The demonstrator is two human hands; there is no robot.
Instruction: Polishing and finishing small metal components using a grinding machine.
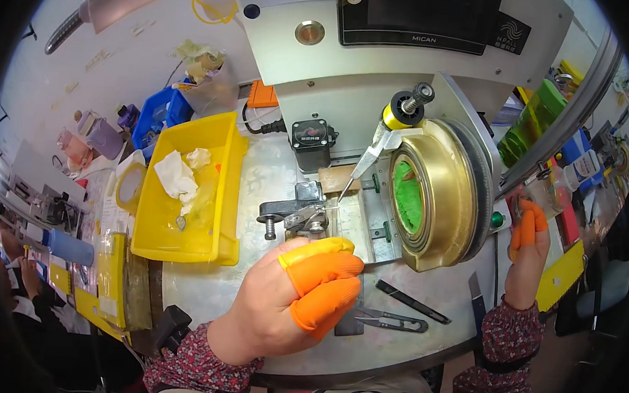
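Observation:
My left hand (298, 295), wearing orange and yellow finger cots, is closed just in front of a small black and metal clamp (296, 213); what its curled fingers hold, if anything, is hidden. Above the clamp, a thin pointed metal nozzle (355, 174) slants down from a holder with a yellow spool (402, 110). A large brass-coloured wheel (446, 196) with green inside stands to its right. Off at the right, beyond the wheel, my right hand (529, 243) in orange finger cots has its fingers bent together. Anything in its grip is too small to make out.
Thread snips (393, 320) and a black slim knife (413, 301) lie on the worktable near its front edge. A yellow bin (233, 192) with crumpled tissue sits at left, a blue bin (148, 120) behind it. The machine housing (315, 54) rises at the back.

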